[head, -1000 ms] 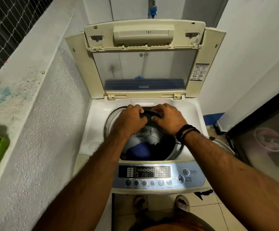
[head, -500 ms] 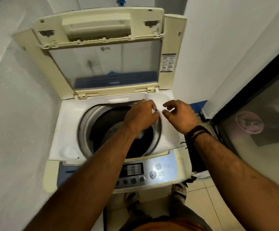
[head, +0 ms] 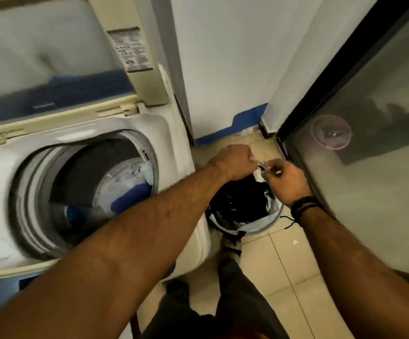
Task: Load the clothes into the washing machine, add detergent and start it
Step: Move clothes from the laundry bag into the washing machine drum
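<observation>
Head cam view, looking down: both my hands hang over a round laundry basket (head: pixel 269 220) on the tiled floor (head: pixel 303 270), just right of the washing machine (head: pixel 81 152). My left hand (head: pixel 235 162) is curled in a loose fist; my right hand (head: pixel 285 178) is curled too, w/ a dark cord bracelet (head: pixel 304 204) at the wrist. Between them both hands seem to be pinching something small, pale and thin, maybe the edge of a cloth or a tag. It's blurred, so I can't tell what it is.

Clothes (head: pixel 237 199) still to load sit in the basket: a dark, crumpled heap w/ a bit of white at the top. More laundry (head: pixel 130 189), white and blue, already lies in the drum, and the lid (head: pixel 59 62) stands open. A glass door (head: pixel 369 148) runs along the right.

Handling, as I judge it: the fabric is soft, limp and light, no stiffness at all. It will sag and trail if lifted by one corner, and pieces may tangle and drag each other out. Not fragile, not slippery while dry. Best hold is a deep two-handed scoop into the middle of the heap, bunching it, not an edge pinch. Machine opening is close by, so it's a short carry over the rim.
</observation>
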